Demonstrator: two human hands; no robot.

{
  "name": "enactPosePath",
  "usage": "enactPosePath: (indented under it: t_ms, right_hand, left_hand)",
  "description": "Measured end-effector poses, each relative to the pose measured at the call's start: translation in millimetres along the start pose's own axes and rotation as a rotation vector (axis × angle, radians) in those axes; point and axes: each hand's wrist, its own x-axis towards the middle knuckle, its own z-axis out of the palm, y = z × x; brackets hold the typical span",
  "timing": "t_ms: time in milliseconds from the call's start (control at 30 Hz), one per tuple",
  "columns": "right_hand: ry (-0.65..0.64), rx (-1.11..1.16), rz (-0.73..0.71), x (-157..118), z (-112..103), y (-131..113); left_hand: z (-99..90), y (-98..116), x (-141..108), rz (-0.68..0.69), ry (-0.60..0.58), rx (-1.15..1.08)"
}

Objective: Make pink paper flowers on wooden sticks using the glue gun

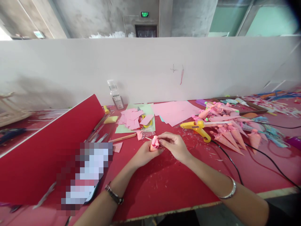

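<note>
Holding cone [154,146], left hand [143,154]; open tabletop [155,185] toward front edge [202,205].

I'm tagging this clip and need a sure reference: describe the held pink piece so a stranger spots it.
Find the red table, then look left of the yellow glue gun. There the left hand holds the small pink piece, the right hand at its side. Unlike the pink cones heaped rightward, it is in hand.

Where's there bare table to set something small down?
Mainly the nearly bare red table between the left hand, right hand and front edge; also between the two black cords. It's crowded around the glue gun, pink cones and paper scraps.
</note>
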Motion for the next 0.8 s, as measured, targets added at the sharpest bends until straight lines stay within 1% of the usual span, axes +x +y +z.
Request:
enactPosePath:
  t_ms: [133, 333, 567, 667, 800]
  right_hand:
    - [-0.006, -0.017, 0.021, 0.2, -0.4, -1.0]
    - [-0.006, -0.049, 0.013, -0.4, 0.2, -1.9]
    - [-0.005, 0.094, 0.057, 0.6, -0.1, 0.1]
    - [-0.021, 0.047, 0.024, 0.6, -0.4, 0.7]
    - [-0.035, -0.015, -0.01, -0.2, -0.8, 0.7]
  left_hand:
    - [0.4, 2.0, -0.8, 0.015, -0.022, 0.012]
    - [0.7, 1.8, -2.0, 0.028, -0.035, 0.016]
    - [-1.5, 0.7, -0.3, 0.003, 0.013, 0.024]
    - [-1.4, -0.4, 0.2, 0.017, 0.002, 0.009]
    - [-0.5, -0.9, -0.3, 0.001, -0.014, 0.028]
